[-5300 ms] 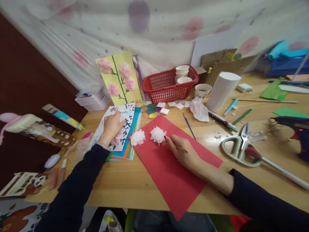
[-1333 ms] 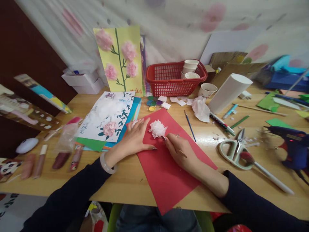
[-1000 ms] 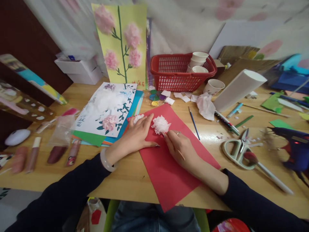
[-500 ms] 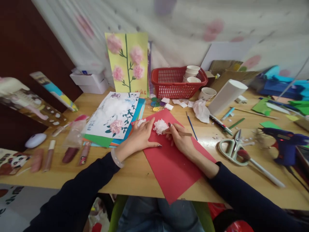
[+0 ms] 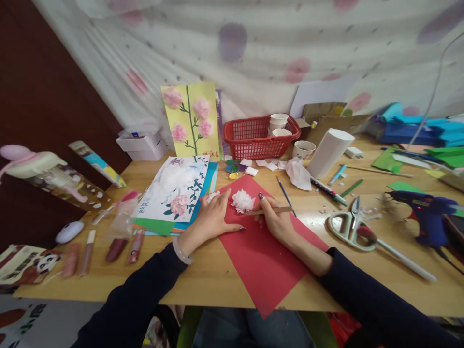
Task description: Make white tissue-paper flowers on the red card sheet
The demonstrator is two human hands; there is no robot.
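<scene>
A red sheet of paper lies turned at an angle on the wooden table. On its upper part sits a white paper flower, and a second white flower shows partly behind my left hand. My left hand rests on the sheet's left edge with thumb and fingers spread, holding nothing. Between the fingers of my right hand is a thin wooden stick, its tip at the lower edge of the first flower.
Finished flower pictures and a red basket with paper cups stand at the back. Scissors, a brush and a blue glue gun lie right. Bottles and tubes are left.
The whole view has shifted, with the table's things lower in the picture. The stick's tip has moved slightly along the flower's lower edge. My left hand stays spread on the sheet.
</scene>
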